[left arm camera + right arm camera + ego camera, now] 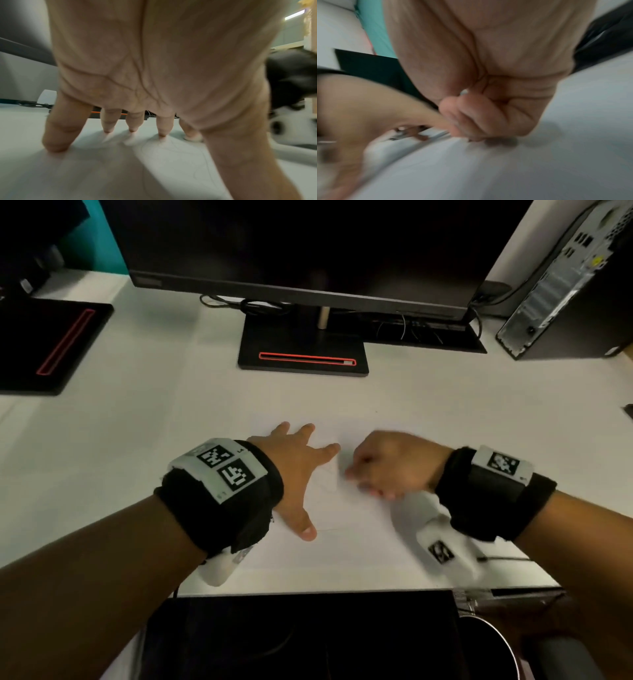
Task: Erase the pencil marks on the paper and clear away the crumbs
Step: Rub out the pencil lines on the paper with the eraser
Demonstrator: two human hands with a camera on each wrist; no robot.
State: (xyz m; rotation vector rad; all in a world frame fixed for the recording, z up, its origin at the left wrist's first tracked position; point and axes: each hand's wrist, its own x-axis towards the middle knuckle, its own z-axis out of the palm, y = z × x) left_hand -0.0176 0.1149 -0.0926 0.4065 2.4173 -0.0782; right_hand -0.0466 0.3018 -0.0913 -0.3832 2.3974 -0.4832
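A white sheet of paper (346, 542) lies on the white desk, with faint pencil lines (181, 152) on it. My left hand (301, 474) presses it flat, fingers spread and straight (109, 121). Just to the right, my right hand (383, 467) is curled into a fist, knuckles down on the paper, and blurred. A small white piece, seemingly the eraser (464, 92), shows between its thumb and fingers; in the left wrist view a white tip (193, 138) touches the paper under one finger. No crumbs can be made out.
A monitor stand (303, 350) stands behind the paper, a black pad (51, 344) at far left, a computer tower (565, 285) at back right. A thin dark pencil-like stick (503, 558) lies near the desk's front right edge. A metal bin (489, 645) sits below.
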